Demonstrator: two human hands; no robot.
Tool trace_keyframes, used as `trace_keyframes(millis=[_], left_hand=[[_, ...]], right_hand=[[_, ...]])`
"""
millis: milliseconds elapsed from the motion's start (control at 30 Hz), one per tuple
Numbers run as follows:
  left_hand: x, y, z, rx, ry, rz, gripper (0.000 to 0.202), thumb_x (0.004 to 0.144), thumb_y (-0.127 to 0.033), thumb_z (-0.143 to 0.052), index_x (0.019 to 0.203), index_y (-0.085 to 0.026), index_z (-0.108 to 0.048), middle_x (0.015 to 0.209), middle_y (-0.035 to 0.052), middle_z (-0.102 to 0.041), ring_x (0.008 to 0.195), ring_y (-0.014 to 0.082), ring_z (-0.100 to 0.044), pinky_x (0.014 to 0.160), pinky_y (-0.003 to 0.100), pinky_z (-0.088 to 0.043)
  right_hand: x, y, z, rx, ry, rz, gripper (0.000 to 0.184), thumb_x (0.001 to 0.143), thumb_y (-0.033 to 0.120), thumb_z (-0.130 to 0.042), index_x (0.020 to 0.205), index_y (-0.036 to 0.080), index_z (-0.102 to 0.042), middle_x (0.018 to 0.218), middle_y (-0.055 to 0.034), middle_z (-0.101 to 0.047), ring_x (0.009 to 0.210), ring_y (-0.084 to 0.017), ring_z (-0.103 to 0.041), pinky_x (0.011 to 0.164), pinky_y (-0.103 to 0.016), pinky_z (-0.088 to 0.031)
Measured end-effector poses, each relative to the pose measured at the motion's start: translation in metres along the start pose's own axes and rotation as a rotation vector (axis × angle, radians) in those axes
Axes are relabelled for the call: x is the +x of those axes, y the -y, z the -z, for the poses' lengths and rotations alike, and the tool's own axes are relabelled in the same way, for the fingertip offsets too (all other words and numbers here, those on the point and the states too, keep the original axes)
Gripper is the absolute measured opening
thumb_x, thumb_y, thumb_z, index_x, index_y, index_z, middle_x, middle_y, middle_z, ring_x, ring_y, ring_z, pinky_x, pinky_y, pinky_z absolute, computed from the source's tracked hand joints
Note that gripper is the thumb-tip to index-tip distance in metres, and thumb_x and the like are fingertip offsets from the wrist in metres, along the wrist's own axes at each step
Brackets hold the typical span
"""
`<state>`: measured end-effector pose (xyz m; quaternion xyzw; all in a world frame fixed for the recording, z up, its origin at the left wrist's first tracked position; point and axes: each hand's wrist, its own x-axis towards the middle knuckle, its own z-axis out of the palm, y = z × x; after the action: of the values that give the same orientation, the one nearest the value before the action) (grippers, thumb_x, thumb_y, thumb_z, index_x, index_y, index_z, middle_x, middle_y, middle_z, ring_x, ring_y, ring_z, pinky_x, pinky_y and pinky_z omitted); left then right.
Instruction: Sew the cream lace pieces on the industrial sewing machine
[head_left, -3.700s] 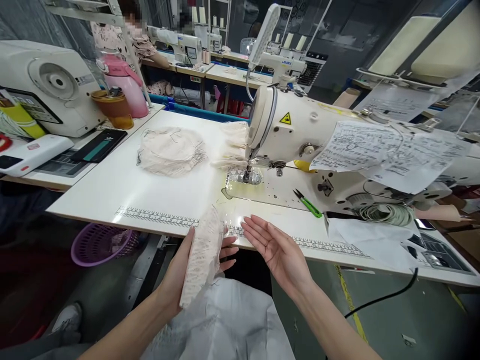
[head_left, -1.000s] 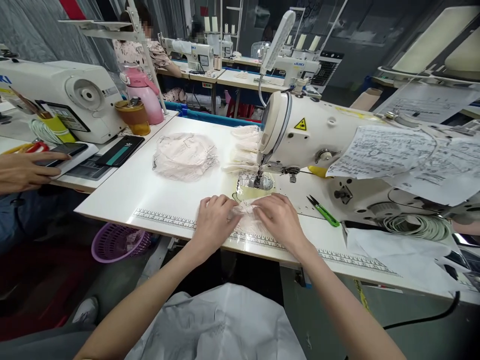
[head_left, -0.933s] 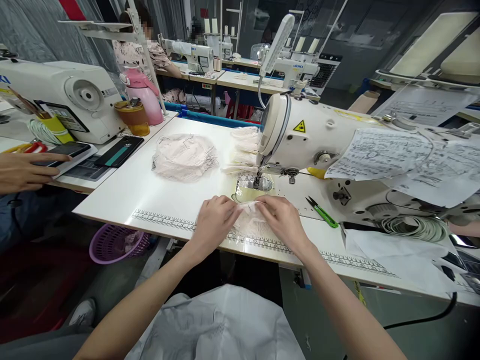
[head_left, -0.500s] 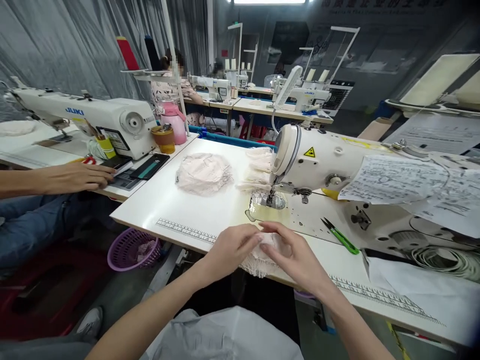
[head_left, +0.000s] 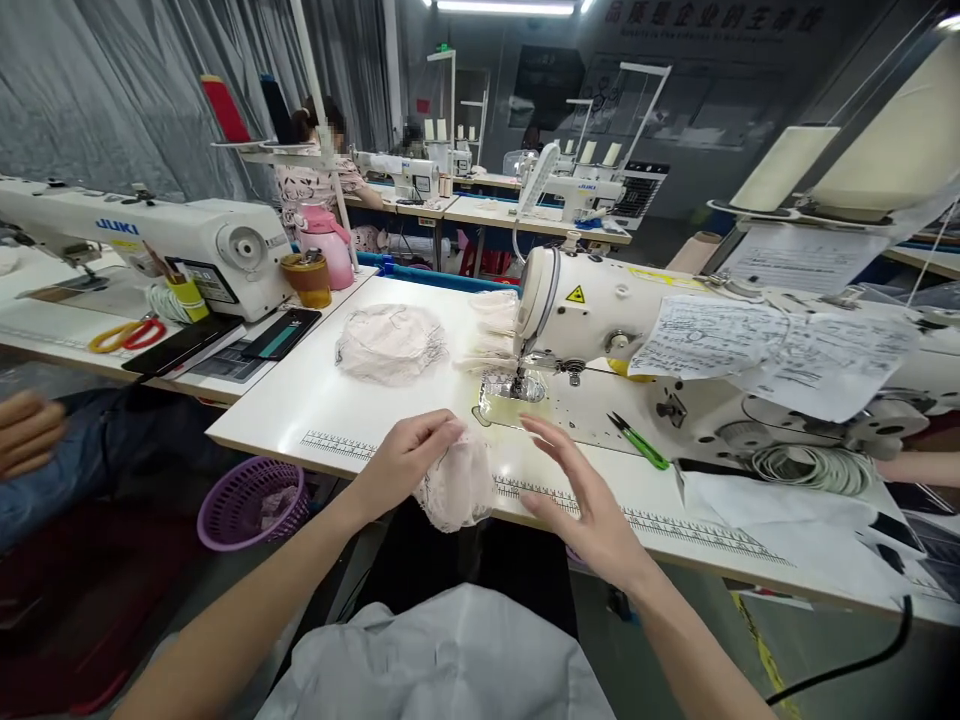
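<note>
My left hand point(head_left: 411, 458) pinches a pale pink fabric piece point(head_left: 456, 484) with a gathered, lacy edge, which hangs over the front edge of the table. To its right, my right hand point(head_left: 581, 500) is apart from the cloth, thumb and fingers spread with nothing between them. Beyond both hands stands a white sewing machine point(head_left: 577, 300), its needle area point(head_left: 517, 388) over a metal plate. A pile of similar pale pink fabric point(head_left: 391, 343) lies on the table to the left of the machine.
Green-handled snips point(head_left: 639, 442) lie right of the needle. Beside them are a coil of pale tape point(head_left: 806, 470) and white cloth point(head_left: 772, 505). A purple basket point(head_left: 253, 502) stands below the table at left. A co-worker's hand point(head_left: 28, 432) shows at the far left.
My right hand has let go of the fabric and opened. My left hand has moved left with the cloth, which now hangs down. The co-worker's hand has drawn back from the neighbouring table.
</note>
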<state>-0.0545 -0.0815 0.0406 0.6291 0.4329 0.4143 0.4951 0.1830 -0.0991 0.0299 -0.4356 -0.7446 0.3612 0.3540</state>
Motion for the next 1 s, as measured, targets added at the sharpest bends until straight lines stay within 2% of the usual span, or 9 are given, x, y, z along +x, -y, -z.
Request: trace_keyframes(millis=[100,233,300,400,500,567,700,833,1000], left_hand=[[0.005,0.002,0.003,-0.022,0.127,0.012,0.037,0.094,-0.048,-0.048,0.073,-0.017,-0.050,0.070,-0.0025,-0.039,0.065,0.0114,-0.036,0.059,0.023,-0.032],[0.012,0.009,0.012,-0.033,0.124,0.046,0.039,0.093,-0.050,-0.049,0.072,-0.017,-0.050,0.069,-0.0031,-0.036,0.063,0.0109,-0.034,0.057,0.022,-0.032],[0.017,0.016,0.016,-0.041,0.090,0.068,0.038,0.092,-0.050,-0.050,0.074,-0.017,-0.054,0.070,-0.0020,-0.041,0.065,0.0117,-0.039,0.057,0.022,-0.034],[0.022,0.028,0.020,-0.076,0.055,0.118,0.032,0.090,-0.048,-0.054,0.098,-0.018,-0.064,0.080,0.0012,-0.054,0.074,0.0147,-0.050,0.062,0.023,-0.041],[0.022,0.038,0.022,-0.202,0.056,0.208,0.048,0.088,-0.046,-0.059,0.130,-0.022,-0.054,0.086,0.0029,-0.060,0.076,0.0160,-0.056,0.064,0.024,-0.045],[0.020,0.041,0.025,-0.280,0.051,0.257,0.054,0.087,-0.044,-0.061,0.137,-0.024,-0.049,0.085,0.0030,-0.062,0.077,0.0159,-0.058,0.066,0.024,-0.045],[0.016,0.044,0.035,-0.237,-0.005,0.260,0.045,0.089,-0.041,-0.058,0.131,-0.026,-0.057,0.094,0.0047,-0.067,0.086,0.0180,-0.060,0.072,0.025,-0.047],[0.019,0.044,0.047,-0.061,-0.031,0.223,0.039,0.090,-0.042,-0.055,0.125,-0.026,-0.063,0.102,0.0066,-0.069,0.093,0.0217,-0.062,0.077,0.030,-0.049],[0.038,0.030,0.064,0.131,0.072,0.058,0.028,0.089,-0.038,-0.056,0.109,-0.026,-0.072,0.120,0.0062,-0.066,0.116,0.0262,-0.056,0.096,0.038,-0.045]], right_hand=[[0.022,0.003,-0.014,0.150,0.146,-0.087,0.080,0.077,0.044,-0.072,0.146,0.036,-0.031,0.154,-0.0057,-0.032,0.138,-0.027,-0.036,0.110,-0.048,-0.035],[0.046,-0.011,-0.029,0.436,0.155,-0.313,0.053,0.077,0.051,-0.070,0.121,0.023,-0.061,0.116,-0.0092,-0.066,0.103,-0.024,-0.064,0.086,-0.038,-0.052],[0.051,-0.017,-0.031,0.533,0.134,-0.403,0.045,0.075,0.054,-0.071,0.103,0.019,-0.068,0.095,-0.0081,-0.071,0.085,-0.022,-0.066,0.073,-0.034,-0.054],[0.054,-0.026,-0.030,0.583,0.068,-0.447,0.042,0.073,0.056,-0.071,0.092,0.019,-0.068,0.083,-0.0054,-0.069,0.074,-0.019,-0.063,0.065,-0.030,-0.051],[0.058,-0.037,-0.025,0.553,-0.033,-0.443,0.040,0.075,0.054,-0.070,0.096,0.020,-0.067,0.084,-0.0033,-0.067,0.073,-0.017,-0.060,0.064,-0.028,-0.048],[0.060,-0.046,-0.021,0.525,-0.110,-0.424,0.040,0.073,0.051,-0.072,0.100,0.021,-0.066,0.087,-0.0023,-0.066,0.074,-0.015,-0.058,0.064,-0.027,-0.047],[0.065,-0.057,-0.012,0.483,-0.179,-0.416,0.040,0.072,0.050,-0.074,0.100,0.021,-0.066,0.092,-0.0033,-0.065,0.073,-0.013,-0.055,0.060,-0.024,-0.044],[0.066,-0.056,-0.011,0.440,-0.069,-0.391,0.043,0.074,0.053,-0.070,0.102,0.020,-0.067,0.099,-0.0065,-0.066,0.076,-0.014,-0.058,0.060,-0.026,-0.048],[0.078,-0.046,-0.018,0.387,0.030,-0.304,0.046,0.067,0.051,-0.076,0.099,0.020,-0.069,0.092,-0.0063,-0.068,0.071,-0.015,-0.060,0.059,-0.029,-0.051]])
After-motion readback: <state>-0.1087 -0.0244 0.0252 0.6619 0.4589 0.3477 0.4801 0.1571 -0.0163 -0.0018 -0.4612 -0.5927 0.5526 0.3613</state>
